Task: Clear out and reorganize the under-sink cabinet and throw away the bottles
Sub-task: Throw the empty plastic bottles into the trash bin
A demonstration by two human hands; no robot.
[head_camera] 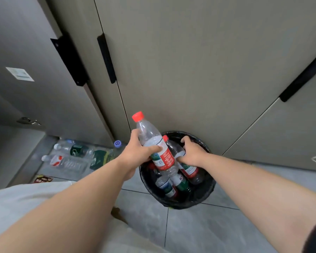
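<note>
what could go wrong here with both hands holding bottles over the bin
The bin already looks fairly full, so the red-capped bottle in the left hand may roll back out.
The right hand grips a second bottle inside the rim; pushing hard could tip the bin.
The loose bottles on the floor nearby could be stepped on.

The bin [206,190] is standing on the floor [190,230], against the doors [190,70] behind it. Bottles [166,185] are lying in it. Over its left side the left hand [135,152] is holding a bottle [154,143]. Just right of it, the right hand [192,152] is gripping a second bottle [173,147]. Loose bottles [71,156] are lying on the floor, left of the bin.
</note>
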